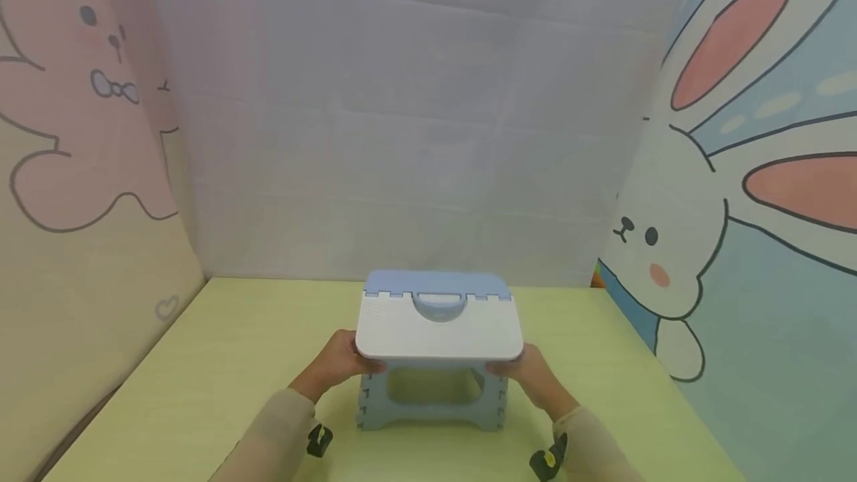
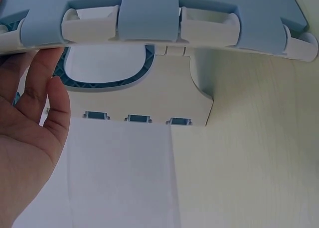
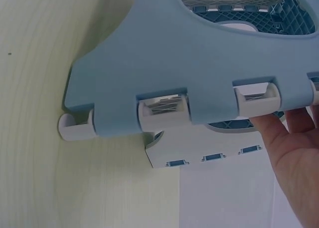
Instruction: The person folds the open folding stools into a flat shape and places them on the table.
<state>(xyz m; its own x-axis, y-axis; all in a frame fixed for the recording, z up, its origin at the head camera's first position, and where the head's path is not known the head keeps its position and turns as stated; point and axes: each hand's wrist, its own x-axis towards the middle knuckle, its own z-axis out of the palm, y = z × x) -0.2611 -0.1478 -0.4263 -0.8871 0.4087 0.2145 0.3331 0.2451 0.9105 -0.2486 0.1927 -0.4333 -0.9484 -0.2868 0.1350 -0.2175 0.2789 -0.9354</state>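
Note:
A folding step stool (image 1: 395, 329) stands unfolded in front of me, its top panel part white and part blue. A blue carry handle (image 1: 440, 311) is set into the top, and the pale blue front leg panel (image 1: 438, 413) has a large opening. My left hand (image 1: 337, 360) grips the stool's left side just below the top, thumb at the front. On the opposite side, my right hand (image 1: 533, 376) holds it the same way. In both wrist views, the blue and white hinge joints (image 2: 149, 23) show close up; some fingertips are hidden behind the stool.
The stool is on a pale yellow-green table (image 1: 268, 311). A white sheet (image 1: 415, 132) hangs behind it. Cartoon-printed panels flank the table, with a pink animal (image 1: 87, 147) on the left and a white rabbit (image 1: 669, 244) on the right.

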